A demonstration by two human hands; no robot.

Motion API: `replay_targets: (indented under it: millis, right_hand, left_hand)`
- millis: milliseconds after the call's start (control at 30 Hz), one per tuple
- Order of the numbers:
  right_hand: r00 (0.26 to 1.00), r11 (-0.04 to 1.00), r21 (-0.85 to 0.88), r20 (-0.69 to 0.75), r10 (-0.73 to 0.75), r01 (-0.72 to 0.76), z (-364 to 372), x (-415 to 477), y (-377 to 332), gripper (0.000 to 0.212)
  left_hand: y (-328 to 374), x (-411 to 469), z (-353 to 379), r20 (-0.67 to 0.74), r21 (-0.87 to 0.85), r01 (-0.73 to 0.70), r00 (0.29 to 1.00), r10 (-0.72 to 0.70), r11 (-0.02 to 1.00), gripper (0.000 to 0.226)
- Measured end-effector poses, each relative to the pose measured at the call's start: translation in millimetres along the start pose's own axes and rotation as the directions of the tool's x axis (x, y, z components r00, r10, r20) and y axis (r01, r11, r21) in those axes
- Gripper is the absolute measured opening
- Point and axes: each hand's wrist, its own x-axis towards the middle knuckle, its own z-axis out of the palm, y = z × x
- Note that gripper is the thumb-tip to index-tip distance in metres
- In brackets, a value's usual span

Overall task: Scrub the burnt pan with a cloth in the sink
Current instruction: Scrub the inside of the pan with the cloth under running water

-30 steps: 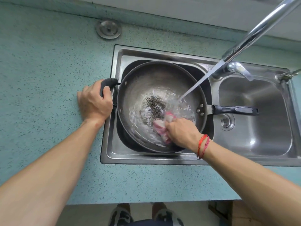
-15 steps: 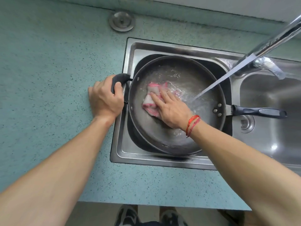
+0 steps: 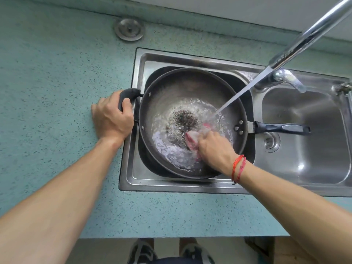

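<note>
Pan (image 3: 190,88) sits in the left basin of the sink (image 3: 171,58), its long handle (image 3: 282,128) reaching over the right basin. I note my left hand (image 3: 112,117) curled round the short side handle (image 3: 127,92) at the worktop (image 3: 57,92) edge. My right hand (image 3: 215,147) grips a bunched pink cloth (image 3: 192,139), pressed to the pan floor just beside the burnt patch (image 3: 182,119). From the tap (image 3: 312,33), water (image 3: 242,92) strikes the pan near the cloth.

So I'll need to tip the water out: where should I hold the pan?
By the long black handle of the pan, from the right and above: it juts over the right basin, nothing touching it. The left hand grips the short handle opposite.
</note>
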Motion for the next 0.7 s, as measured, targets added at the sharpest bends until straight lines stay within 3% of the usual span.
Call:
replay_targets:
  millis: [200, 333, 467, 567, 633, 700]
  right_hand:
    - [0.992, 0.982, 0.148, -0.053, -0.112, 0.118, -8.8, 0.6, -12.9, 0.026]
    - [0.958, 0.938, 0.235, -0.195, -0.210, 0.253, -1.1, 12.0, -17.2, 0.021]
    - [0.887, 0.918, 0.167, -0.368, -0.280, 0.360, 5.8, 44.8, -30.3, 0.014]
    - [0.904, 0.932, 0.181, -0.357, -0.236, 0.314, 3.9, 75.1, -31.7, 0.038]
    - [0.954, 0.952, 0.219, -0.256, -0.156, 0.215, -1.4, 85.8, -25.8, 0.065]
    - [0.986, 0.970, 0.213, -0.147, -0.083, 0.113, -2.8, 89.3, -12.8, 0.075]
  left_hand:
    - [0.7, 0.3, -0.9, -0.004, -0.003, -0.004, 1.000, 0.004, 1.000, 0.032]
    - [0.0, 0.3, -0.4, -0.009, -0.002, -0.011, 1.000, 0.011, 1.000, 0.031]
    - [0.2, 0.5, -0.3, -0.022, 0.006, -0.022, 1.000, 0.022, 1.000, 0.028]
    - [-0.1, 0.5, 0.3, -0.025, 0.019, -0.027, 0.999, 0.027, 0.999, 0.028]
    - [-0.7, 0.7, 0.5, -0.024, 0.020, -0.031, 0.999, 0.032, 0.999, 0.027]
    - [-0.8, 0.9, 0.2, -0.026, 0.018, -0.034, 0.999, 0.035, 0.999, 0.026]
